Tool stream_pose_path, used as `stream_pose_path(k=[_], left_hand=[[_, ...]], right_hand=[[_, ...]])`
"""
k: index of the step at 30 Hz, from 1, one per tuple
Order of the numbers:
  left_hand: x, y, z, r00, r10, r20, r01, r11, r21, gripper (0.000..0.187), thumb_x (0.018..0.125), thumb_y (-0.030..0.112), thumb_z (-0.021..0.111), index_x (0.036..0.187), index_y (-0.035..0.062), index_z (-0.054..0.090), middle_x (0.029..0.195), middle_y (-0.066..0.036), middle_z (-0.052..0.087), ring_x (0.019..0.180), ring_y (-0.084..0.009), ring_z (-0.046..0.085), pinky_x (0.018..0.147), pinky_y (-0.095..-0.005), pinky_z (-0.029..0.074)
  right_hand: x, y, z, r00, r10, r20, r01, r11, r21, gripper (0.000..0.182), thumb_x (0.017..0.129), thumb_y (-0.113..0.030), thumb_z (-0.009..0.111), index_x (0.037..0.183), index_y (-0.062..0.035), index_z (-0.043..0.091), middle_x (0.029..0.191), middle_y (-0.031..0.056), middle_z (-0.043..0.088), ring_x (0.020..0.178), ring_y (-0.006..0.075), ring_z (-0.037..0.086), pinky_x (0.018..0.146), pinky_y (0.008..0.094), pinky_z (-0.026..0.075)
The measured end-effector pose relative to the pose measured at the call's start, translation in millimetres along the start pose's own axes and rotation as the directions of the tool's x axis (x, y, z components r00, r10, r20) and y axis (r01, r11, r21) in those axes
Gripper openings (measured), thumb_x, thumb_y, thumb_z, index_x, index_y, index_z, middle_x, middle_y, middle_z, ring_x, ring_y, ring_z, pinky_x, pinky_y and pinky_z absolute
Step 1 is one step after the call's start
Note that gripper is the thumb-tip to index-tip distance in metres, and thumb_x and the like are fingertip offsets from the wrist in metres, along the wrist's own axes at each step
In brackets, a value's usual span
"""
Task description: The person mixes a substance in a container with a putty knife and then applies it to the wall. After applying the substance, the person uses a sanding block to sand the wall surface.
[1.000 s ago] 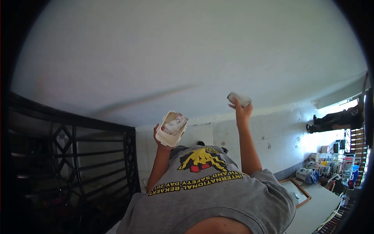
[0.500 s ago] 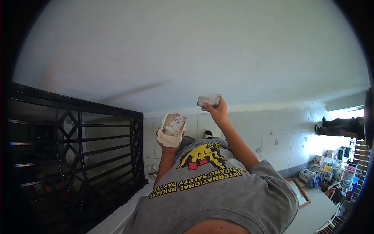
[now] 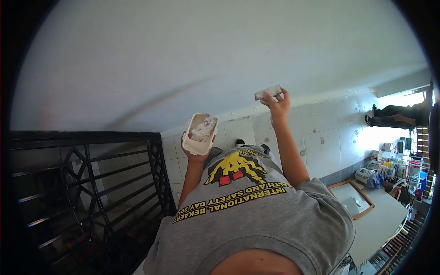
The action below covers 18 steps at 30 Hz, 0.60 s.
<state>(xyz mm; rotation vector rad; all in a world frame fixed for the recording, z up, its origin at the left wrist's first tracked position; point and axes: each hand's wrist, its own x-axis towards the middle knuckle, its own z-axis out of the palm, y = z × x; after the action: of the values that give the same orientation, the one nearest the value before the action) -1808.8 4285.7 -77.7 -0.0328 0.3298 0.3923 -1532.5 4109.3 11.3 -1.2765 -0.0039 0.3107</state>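
A worker in a grey cotton T-shirt (image 3: pixel 256 229) stands close to a broad, pale, smooth wall (image 3: pixel 137 59), both hands occupied. The right hand (image 3: pixel 278 109), toward 1 o'clock from the chest, is partly closed, thumb and fingers pinching a flat, rectangular, white-smeared grey piece (image 3: pixel 268 93) near the wall; whether they touch, the view cannot tell. At 11 o'clock, the left hand (image 3: pixel 196 158) is curled around the underside of a cream, rectangular plastic container (image 3: pixel 198 146), with 1 white-smeared, reddish-grey piece (image 3: pixel 206 127) inside. The step in hand appears to be handling the grey piece at the wall, container within reach. Contact there would call for a firm pinch and a flat edge, the container steady. A black metal railing (image 3: pixel 91 136) stands at 9 o'clock; a 2nd person (image 3: pixel 394 117) is at 2 o'clock.
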Motion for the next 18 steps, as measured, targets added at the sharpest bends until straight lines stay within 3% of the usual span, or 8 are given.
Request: stream_pose_path(k=[2, 5, 11, 12, 15, 18], left_hand=[[1.1, 3.3, 3.8, 1.000, -0.024, 0.021, 0.023, 0.999, 0.027, 0.069, 0.088, 0.057, 0.060, 0.144, 0.0188, 0.051, 0.149, -0.014, 0.049, 0.137, -0.0383, 0.046, 0.114, -0.0552, 0.036], [4.9, 7.0, 5.2, 0.999, -0.030, 0.027, 0.028, 0.997, 0.071, 0.069, 0.088, 0.059, 0.059, 0.144, 0.0198, 0.051, 0.149, -0.013, 0.048, 0.138, -0.0381, 0.045, 0.114, -0.0555, 0.036], [3.4, -1.7, 13.7, 0.995, 0.007, 0.102, -0.015, 0.997, 0.075, 0.069, 0.088, 0.060, 0.059, 0.143, 0.0188, 0.051, 0.150, -0.013, 0.047, 0.138, -0.0379, 0.045, 0.113, -0.0549, 0.036], [4.6, -1.5, 4.2, 0.999, 0.023, 0.046, -0.027, 0.997, 0.070, 0.069, 0.087, 0.060, 0.060, 0.143, 0.0188, 0.052, 0.150, -0.012, 0.048, 0.137, -0.0379, 0.046, 0.113, -0.0548, 0.037], [0.2, -4.1, 2.9, 0.999, 0.039, 0.016, -0.040, 0.999, 0.037, 0.069, 0.087, 0.059, 0.060, 0.143, 0.0192, 0.052, 0.149, -0.012, 0.049, 0.136, -0.0379, 0.046, 0.112, -0.0552, 0.038], [-1.7, -0.4, 14.4, 1.000, 0.017, 0.021, -0.018, 0.999, 0.047, 0.070, 0.087, 0.059, 0.059, 0.144, 0.0190, 0.051, 0.148, -0.012, 0.049, 0.136, -0.0381, 0.046, 0.112, -0.0565, 0.038]], right_hand=[[-0.2, -1.5, -4.3, 0.998, -0.021, -0.065, 0.022, 1.000, 0.015, 0.052, 0.086, 0.002, 0.074, 0.126, 0.0077, 0.041, 0.111, 0.0212, 0.063, 0.091, 0.0265, 0.071, 0.072, 0.0335, 0.064], [7.9, -1.3, -19.3, 1.000, -0.020, -0.016, 0.021, 1.000, 0.014, 0.046, 0.086, 0.000, 0.075, 0.120, 0.0080, 0.045, 0.105, 0.0200, 0.066, 0.090, 0.0257, 0.071, 0.074, 0.0335, 0.063], [9.4, -29.7, -14.4, 0.979, -0.015, 0.205, -0.005, 0.995, 0.095, 0.027, 0.090, 0.000, 0.071, 0.109, 0.0071, 0.052, 0.098, 0.0198, 0.071, 0.091, 0.0244, 0.072, 0.084, 0.0369, 0.063], [9.0, -39.0, -8.9, 0.970, -0.017, 0.242, -0.002, 0.997, 0.076, 0.026, 0.091, 0.001, 0.069, 0.110, 0.0068, 0.052, 0.100, 0.0209, 0.071, 0.091, 0.0255, 0.072, 0.086, 0.0380, 0.063], [8.9, -60.7, 7.5, 0.946, -0.033, 0.323, 0.006, 0.996, 0.086, 0.023, 0.094, -0.001, 0.067, 0.111, 0.0027, 0.053, 0.097, 0.0155, 0.072, 0.093, 0.0242, 0.072, 0.082, 0.0368, 0.061], [4.7, -84.4, 20.5, 0.949, -0.151, 0.276, 0.126, 0.986, 0.107, 0.018, 0.096, -0.006, 0.066, 0.106, 0.0053, 0.056, 0.092, 0.0168, 0.072, 0.083, 0.0218, 0.072, 0.071, 0.0319, 0.060]])
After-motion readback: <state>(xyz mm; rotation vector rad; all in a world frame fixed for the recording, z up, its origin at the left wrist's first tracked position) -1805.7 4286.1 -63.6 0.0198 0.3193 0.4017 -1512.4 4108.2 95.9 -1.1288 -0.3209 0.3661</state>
